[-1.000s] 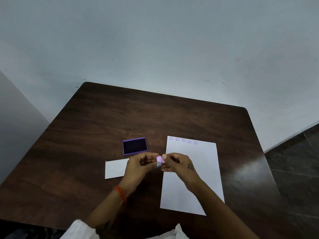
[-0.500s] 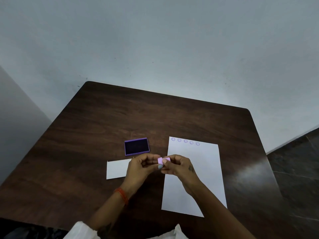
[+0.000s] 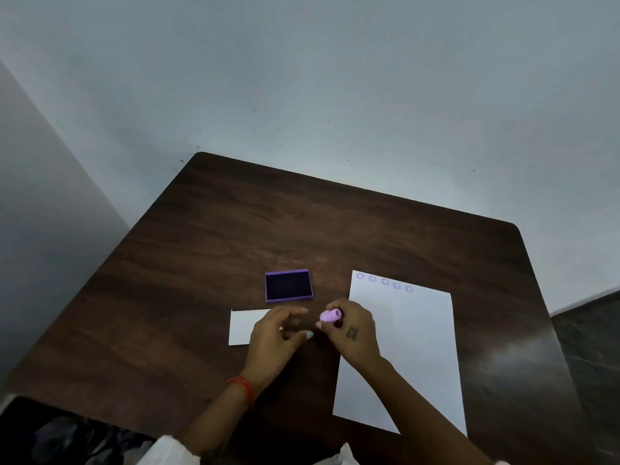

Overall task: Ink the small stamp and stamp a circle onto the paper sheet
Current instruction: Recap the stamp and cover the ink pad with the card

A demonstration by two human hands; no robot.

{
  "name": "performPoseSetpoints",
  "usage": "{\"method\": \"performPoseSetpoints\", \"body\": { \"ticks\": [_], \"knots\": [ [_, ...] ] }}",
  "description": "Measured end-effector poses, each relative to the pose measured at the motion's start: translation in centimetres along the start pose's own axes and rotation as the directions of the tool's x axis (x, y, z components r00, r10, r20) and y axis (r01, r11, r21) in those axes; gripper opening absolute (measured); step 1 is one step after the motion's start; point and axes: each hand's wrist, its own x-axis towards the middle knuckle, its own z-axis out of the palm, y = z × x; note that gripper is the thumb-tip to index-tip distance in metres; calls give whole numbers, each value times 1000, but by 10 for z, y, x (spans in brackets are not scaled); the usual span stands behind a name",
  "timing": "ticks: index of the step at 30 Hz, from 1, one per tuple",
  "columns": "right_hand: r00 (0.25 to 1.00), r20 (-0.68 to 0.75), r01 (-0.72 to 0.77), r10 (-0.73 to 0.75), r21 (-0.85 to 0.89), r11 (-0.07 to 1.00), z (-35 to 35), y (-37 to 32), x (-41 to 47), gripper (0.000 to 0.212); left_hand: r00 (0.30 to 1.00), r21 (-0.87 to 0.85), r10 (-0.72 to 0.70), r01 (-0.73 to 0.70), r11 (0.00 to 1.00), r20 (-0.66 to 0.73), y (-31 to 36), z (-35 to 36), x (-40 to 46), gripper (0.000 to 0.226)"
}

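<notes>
My right hand [image 3: 352, 332] grips a small pink-lilac stamp [image 3: 330, 315] between the fingertips, held just left of the white paper sheet [image 3: 407, 347]. The sheet lies on the right of the dark wooden table [image 3: 235, 229] and carries a row of several purple circles [image 3: 384, 282] along its far edge. A purple ink pad [image 3: 288, 285] with a dark inked face lies open a little beyond and to the left of the stamp. My left hand [image 3: 276, 337] hovers beside the right one with its fingers curled apart, holding nothing.
A small white card [image 3: 243, 327] lies under and left of my left hand. The table's far edge meets a pale wall; the right edge drops to a dark floor [image 3: 590, 330]. An orange band circles my left wrist [image 3: 243, 389].
Both hands held the stamp together before. My left hand has let go and drawn slightly left, leaving the stamp in my right hand alone.
</notes>
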Motion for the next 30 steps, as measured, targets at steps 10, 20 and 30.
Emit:
{"method": "performPoseSetpoints", "body": {
  "ticks": [10,20,30],
  "knots": [
    [994,107,-7,35,-250,968,8,-3,7,40,991,26,-49,52,998,-121,-18,-29,-2,36],
    [987,152,72,-49,-149,986,30,-44,-11,29,912,198,-214,296,935,-350,-37,-58,-4,50],
    [976,213,-9,40,-145,989,61,-43,-16,26,907,211,-356,402,891,-225,-31,-51,-2,45]
  ]
}}
